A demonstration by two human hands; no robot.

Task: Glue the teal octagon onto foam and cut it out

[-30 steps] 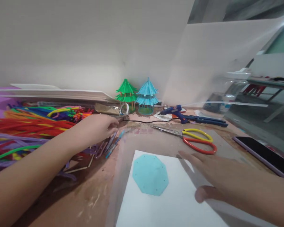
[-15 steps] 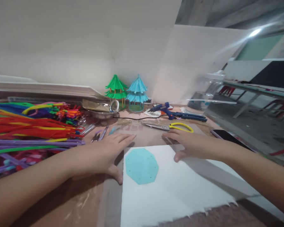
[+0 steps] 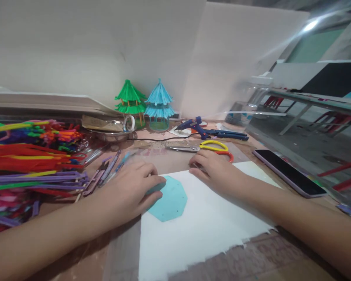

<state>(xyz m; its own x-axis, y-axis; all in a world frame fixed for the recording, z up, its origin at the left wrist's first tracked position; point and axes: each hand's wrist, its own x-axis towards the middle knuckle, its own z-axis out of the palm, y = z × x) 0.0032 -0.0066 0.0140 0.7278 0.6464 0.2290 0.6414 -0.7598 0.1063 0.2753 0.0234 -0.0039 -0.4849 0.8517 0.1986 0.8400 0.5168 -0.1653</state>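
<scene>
Lower centre: a smooth, matt white paper sheet (image 3: 204, 230) with a rough, torn-looking lower edge; on it, a smooth, matt pale-blue octagon (image 3: 173, 201). Centre: scissors (image 3: 196, 148) with shiny metal blades and smooth, plastic-looking handles. Right: a phone (image 3: 289, 171) with a glossy black screen. Left of centre: a shiny, metallic-looking bowl (image 3: 113, 136).

The left fingers (image 3: 156, 181) cover part of a blue octagon (image 3: 173, 201) on white paper (image 3: 190, 242).
</scene>
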